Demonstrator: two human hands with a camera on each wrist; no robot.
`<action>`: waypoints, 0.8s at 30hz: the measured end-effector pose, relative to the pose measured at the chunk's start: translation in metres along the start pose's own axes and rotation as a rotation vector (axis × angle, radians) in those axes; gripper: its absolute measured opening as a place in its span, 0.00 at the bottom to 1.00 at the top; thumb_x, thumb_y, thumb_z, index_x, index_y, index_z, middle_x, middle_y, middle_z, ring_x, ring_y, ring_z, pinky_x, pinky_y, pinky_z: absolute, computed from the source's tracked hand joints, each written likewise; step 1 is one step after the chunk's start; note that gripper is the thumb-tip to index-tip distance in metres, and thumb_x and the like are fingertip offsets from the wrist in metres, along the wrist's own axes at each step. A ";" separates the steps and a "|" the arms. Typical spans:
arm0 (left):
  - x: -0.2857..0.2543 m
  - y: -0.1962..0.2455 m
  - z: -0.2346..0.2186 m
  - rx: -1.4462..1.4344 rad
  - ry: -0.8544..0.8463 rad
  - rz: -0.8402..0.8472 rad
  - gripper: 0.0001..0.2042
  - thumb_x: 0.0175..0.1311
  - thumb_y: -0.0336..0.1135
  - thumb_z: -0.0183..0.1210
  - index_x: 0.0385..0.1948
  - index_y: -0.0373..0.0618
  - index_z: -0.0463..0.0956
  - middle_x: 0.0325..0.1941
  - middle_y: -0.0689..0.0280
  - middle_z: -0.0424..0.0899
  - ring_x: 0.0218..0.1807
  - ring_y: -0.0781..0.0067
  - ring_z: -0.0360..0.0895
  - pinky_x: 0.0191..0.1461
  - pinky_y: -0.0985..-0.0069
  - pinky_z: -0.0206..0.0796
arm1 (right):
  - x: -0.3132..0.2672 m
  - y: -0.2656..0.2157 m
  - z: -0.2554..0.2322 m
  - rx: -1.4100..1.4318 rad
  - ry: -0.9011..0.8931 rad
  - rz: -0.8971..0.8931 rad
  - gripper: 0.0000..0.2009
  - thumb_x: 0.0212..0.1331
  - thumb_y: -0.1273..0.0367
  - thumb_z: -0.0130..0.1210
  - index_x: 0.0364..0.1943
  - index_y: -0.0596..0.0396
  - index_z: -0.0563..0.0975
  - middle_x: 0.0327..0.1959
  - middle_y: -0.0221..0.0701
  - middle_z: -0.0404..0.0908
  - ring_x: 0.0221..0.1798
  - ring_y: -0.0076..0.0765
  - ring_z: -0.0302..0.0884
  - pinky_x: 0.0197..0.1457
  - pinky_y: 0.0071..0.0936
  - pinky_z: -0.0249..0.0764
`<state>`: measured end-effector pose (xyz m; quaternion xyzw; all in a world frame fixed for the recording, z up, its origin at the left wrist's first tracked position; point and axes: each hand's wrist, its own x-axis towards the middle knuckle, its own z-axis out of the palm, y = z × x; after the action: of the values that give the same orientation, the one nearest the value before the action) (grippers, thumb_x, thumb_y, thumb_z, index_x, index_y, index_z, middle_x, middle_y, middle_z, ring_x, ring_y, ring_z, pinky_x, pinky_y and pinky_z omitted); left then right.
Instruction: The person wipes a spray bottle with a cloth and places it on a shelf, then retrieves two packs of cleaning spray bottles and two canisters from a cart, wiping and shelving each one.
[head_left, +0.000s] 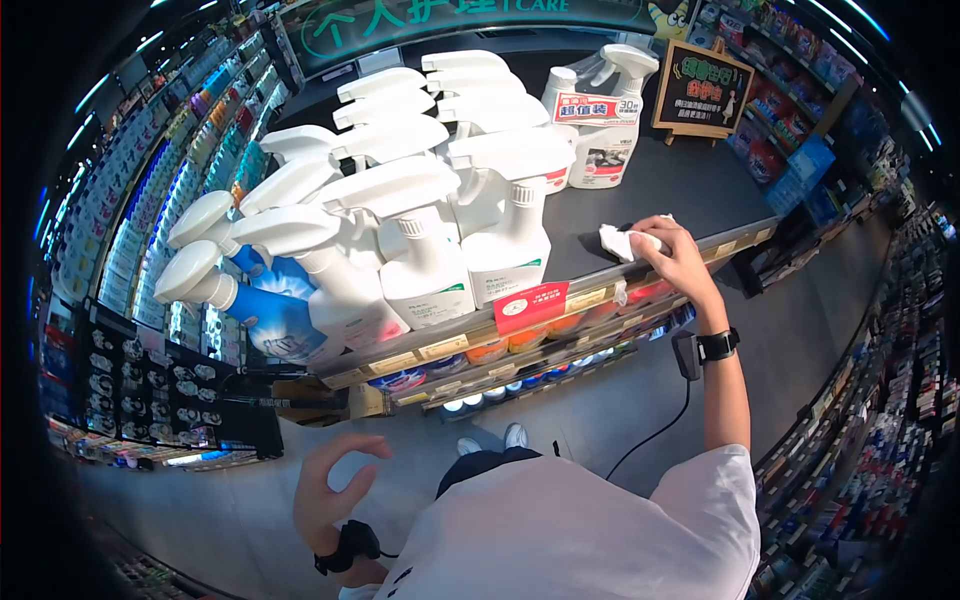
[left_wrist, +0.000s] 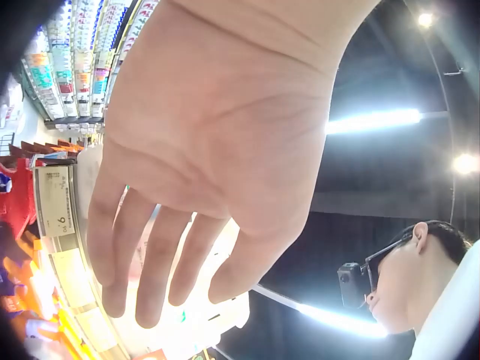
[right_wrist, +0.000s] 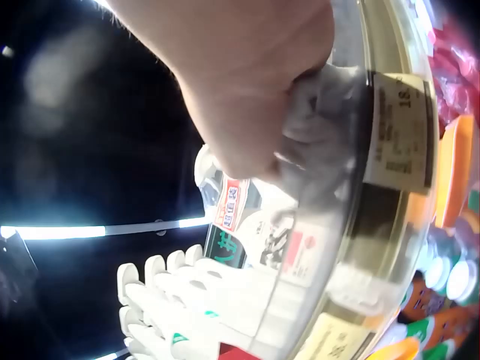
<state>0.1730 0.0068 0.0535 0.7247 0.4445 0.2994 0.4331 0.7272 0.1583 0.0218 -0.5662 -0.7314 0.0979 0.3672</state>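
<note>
My right hand grips a crumpled white cloth against the dark top shelf, close to its front edge. In the right wrist view the cloth looks grey and bunched under the curled fingers. White spray bottles stand in rows to the left of this hand. A spray bottle pack with a red and white label sits behind it. Hanging low in front of the shelf, my left hand holds nothing. Its fingers are loosely extended in the left wrist view.
Blue spray bottles lean at the left end of the shelf. Price tags and a red card line its front edge. A small chalkboard sign stands at the back right. Lower shelves hold colourful packs.
</note>
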 end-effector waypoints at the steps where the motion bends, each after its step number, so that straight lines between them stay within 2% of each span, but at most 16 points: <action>1: -0.003 0.000 0.001 -0.015 0.009 -0.007 0.17 0.62 0.23 0.62 0.54 0.36 0.82 0.45 0.58 0.91 0.51 0.62 0.87 0.61 0.68 0.74 | -0.004 0.000 0.002 -0.018 0.029 -0.007 0.15 0.71 0.62 0.59 0.40 0.64 0.85 0.46 0.36 0.85 0.50 0.39 0.80 0.59 0.33 0.73; 3: -0.008 0.000 -0.003 -0.015 0.030 -0.028 0.16 0.64 0.26 0.62 0.53 0.36 0.82 0.45 0.58 0.91 0.51 0.63 0.87 0.61 0.68 0.74 | -0.010 0.029 0.010 0.166 0.558 0.097 0.16 0.76 0.62 0.56 0.46 0.64 0.83 0.43 0.32 0.84 0.46 0.27 0.78 0.53 0.27 0.74; 4: -0.011 0.000 -0.007 -0.001 0.052 -0.043 0.16 0.64 0.27 0.62 0.53 0.36 0.82 0.45 0.57 0.91 0.51 0.63 0.87 0.61 0.68 0.74 | -0.017 0.034 0.001 0.292 0.702 0.259 0.17 0.80 0.60 0.52 0.51 0.63 0.81 0.42 0.30 0.82 0.44 0.20 0.74 0.49 0.23 0.73; 5: -0.014 -0.002 -0.012 0.014 0.079 -0.061 0.16 0.65 0.28 0.62 0.53 0.35 0.82 0.45 0.57 0.91 0.50 0.63 0.87 0.61 0.67 0.73 | -0.024 0.037 -0.004 0.475 0.872 0.267 0.18 0.81 0.59 0.51 0.49 0.62 0.81 0.42 0.28 0.81 0.43 0.19 0.74 0.47 0.24 0.73; 7: -0.021 -0.008 -0.027 -0.050 0.108 -0.051 0.17 0.64 0.32 0.63 0.53 0.35 0.82 0.45 0.56 0.91 0.51 0.62 0.87 0.62 0.67 0.73 | -0.037 0.011 -0.008 0.546 0.983 0.252 0.16 0.81 0.61 0.51 0.49 0.61 0.81 0.42 0.29 0.81 0.43 0.20 0.74 0.48 0.25 0.73; 10: -0.018 -0.021 -0.048 -0.125 0.091 -0.012 0.19 0.62 0.35 0.64 0.53 0.34 0.82 0.45 0.54 0.90 0.50 0.61 0.87 0.62 0.65 0.73 | -0.049 -0.026 0.013 0.102 0.780 0.183 0.14 0.81 0.64 0.51 0.50 0.63 0.81 0.42 0.30 0.82 0.45 0.23 0.76 0.49 0.24 0.73; 11: -0.015 -0.026 -0.054 -0.149 0.071 0.007 0.20 0.62 0.36 0.65 0.53 0.33 0.82 0.46 0.54 0.90 0.50 0.60 0.87 0.63 0.65 0.73 | -0.043 -0.052 0.020 -0.038 0.690 0.149 0.12 0.78 0.68 0.53 0.49 0.64 0.81 0.45 0.36 0.84 0.47 0.34 0.80 0.54 0.28 0.74; 13: -0.008 -0.038 -0.069 -0.197 -0.004 0.026 0.21 0.60 0.36 0.65 0.53 0.33 0.81 0.47 0.53 0.90 0.51 0.60 0.87 0.63 0.65 0.73 | -0.034 -0.075 0.037 -0.266 0.451 -0.022 0.12 0.74 0.67 0.56 0.47 0.64 0.83 0.48 0.40 0.85 0.52 0.45 0.83 0.63 0.38 0.73; 15: -0.008 -0.050 -0.086 -0.214 -0.097 0.055 0.21 0.59 0.35 0.65 0.53 0.33 0.82 0.48 0.53 0.90 0.52 0.59 0.87 0.63 0.64 0.72 | -0.026 -0.080 0.063 -0.255 0.184 -0.045 0.12 0.70 0.66 0.59 0.45 0.62 0.84 0.50 0.41 0.86 0.58 0.50 0.82 0.73 0.47 0.67; 16: -0.012 -0.053 -0.098 -0.201 -0.151 0.075 0.21 0.58 0.35 0.65 0.53 0.33 0.82 0.49 0.52 0.89 0.53 0.58 0.87 0.63 0.64 0.72 | -0.025 -0.090 0.070 -0.317 0.189 -0.009 0.12 0.69 0.65 0.58 0.44 0.61 0.85 0.48 0.40 0.88 0.60 0.48 0.82 0.77 0.50 0.63; 18: -0.020 -0.070 -0.130 -0.284 -0.269 0.095 0.21 0.57 0.34 0.65 0.52 0.33 0.83 0.50 0.52 0.90 0.56 0.55 0.86 0.65 0.63 0.71 | -0.027 -0.081 0.078 -0.325 0.257 0.036 0.12 0.69 0.65 0.57 0.43 0.61 0.85 0.47 0.41 0.88 0.59 0.48 0.82 0.77 0.48 0.64; 20: -0.029 -0.093 -0.170 -0.297 -0.301 0.092 0.21 0.55 0.33 0.65 0.52 0.34 0.83 0.50 0.53 0.90 0.56 0.55 0.86 0.66 0.62 0.71 | -0.037 -0.073 0.079 -0.349 0.274 0.124 0.13 0.68 0.64 0.58 0.45 0.62 0.85 0.47 0.43 0.88 0.60 0.50 0.82 0.76 0.47 0.66; 21: -0.043 -0.105 -0.185 -0.316 -0.264 0.078 0.21 0.55 0.33 0.65 0.52 0.34 0.83 0.50 0.53 0.90 0.56 0.55 0.86 0.66 0.61 0.71 | -0.031 -0.065 0.082 -0.376 0.253 0.159 0.14 0.68 0.64 0.59 0.46 0.62 0.85 0.47 0.44 0.88 0.60 0.52 0.81 0.75 0.46 0.67; 22: -0.050 -0.117 -0.202 -0.246 -0.225 0.102 0.21 0.55 0.31 0.66 0.51 0.35 0.83 0.49 0.55 0.90 0.56 0.55 0.86 0.66 0.60 0.71 | -0.035 -0.042 0.097 -0.470 0.471 0.188 0.18 0.67 0.61 0.62 0.48 0.64 0.85 0.47 0.48 0.88 0.60 0.53 0.82 0.72 0.44 0.70; 23: -0.058 -0.121 -0.215 -0.238 -0.155 0.121 0.17 0.59 0.27 0.65 0.51 0.36 0.83 0.48 0.55 0.90 0.55 0.56 0.86 0.65 0.61 0.72 | -0.034 -0.013 0.093 -0.351 0.470 0.311 0.22 0.67 0.59 0.64 0.51 0.67 0.84 0.48 0.50 0.88 0.57 0.52 0.84 0.67 0.42 0.74; 24: -0.062 -0.126 -0.229 -0.239 -0.097 0.112 0.15 0.62 0.26 0.63 0.51 0.35 0.82 0.48 0.55 0.90 0.54 0.58 0.86 0.64 0.62 0.73 | -0.031 -0.015 0.083 -0.313 0.386 0.425 0.23 0.67 0.58 0.65 0.53 0.68 0.83 0.47 0.50 0.89 0.52 0.45 0.86 0.61 0.38 0.77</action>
<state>-0.0895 0.0621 0.0403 0.7052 0.3429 0.3384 0.5201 0.6647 0.1481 -0.0421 -0.7640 -0.5197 -0.0502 0.3790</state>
